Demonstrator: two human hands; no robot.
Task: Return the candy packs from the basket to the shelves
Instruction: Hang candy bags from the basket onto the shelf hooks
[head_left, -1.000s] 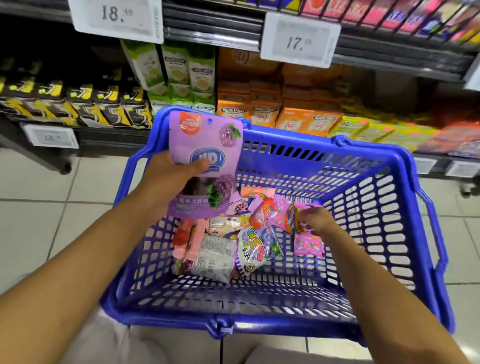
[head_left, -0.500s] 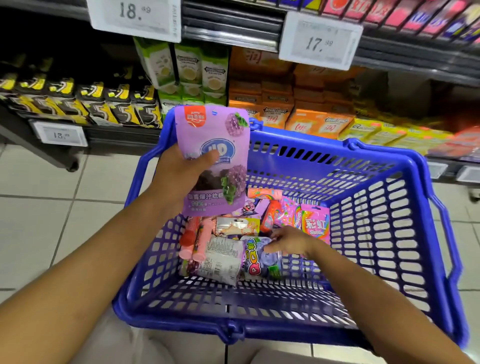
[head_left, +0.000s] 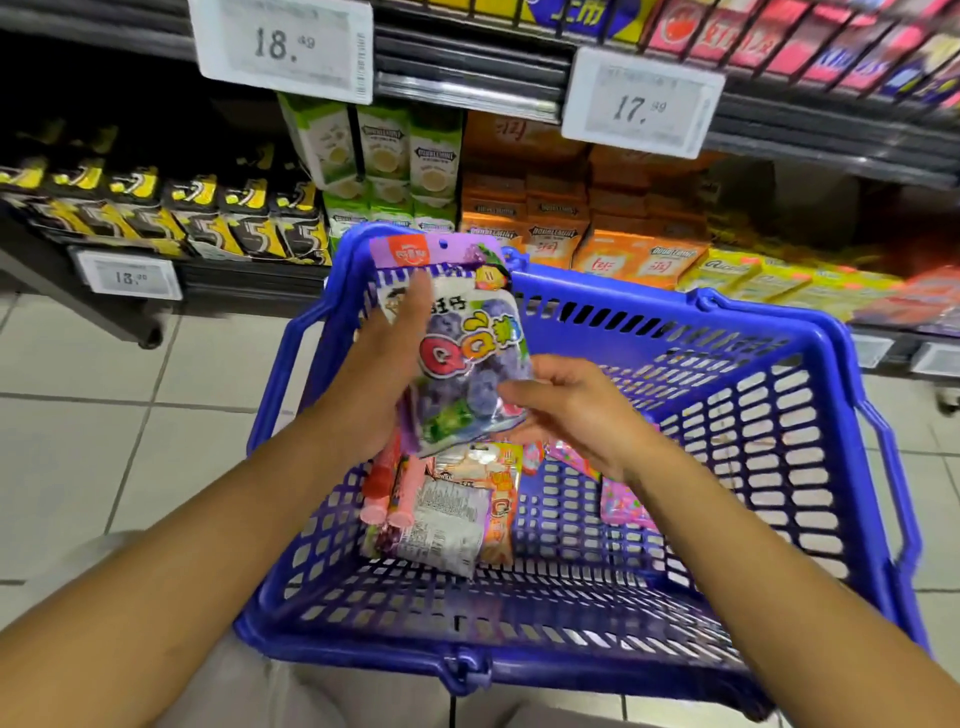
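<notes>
A blue plastic basket (head_left: 779, 415) sits in front of me, below the shelves. Above its left side my left hand (head_left: 374, 374) holds a purple grape candy pouch (head_left: 400, 249), of which only the top edge shows. A clear QQ grape gummy pack (head_left: 467, 358) lies against that pouch, under my left fingers. My right hand (head_left: 576, 410) pinches this pack's lower right edge. Down in the basket lie two pink tubes (head_left: 384, 493), a silver-backed pack (head_left: 447, 525), an orange pack (head_left: 501, 514) and a pink rainbow pack (head_left: 621, 501).
The shelf behind the basket carries black-and-yellow gum packs (head_left: 208, 223), green-and-white boxes (head_left: 384, 150), orange boxes (head_left: 597, 244) and yellow packs (head_left: 769, 275). Price tags (head_left: 283, 47) hang from the upper shelf rail. White floor tiles (head_left: 104, 415) lie to the left.
My right hand has lifted the QQ grape pack out of the basket and brought it up against the purple pouch in my left hand. The view has moved closer to the shelf.
</notes>
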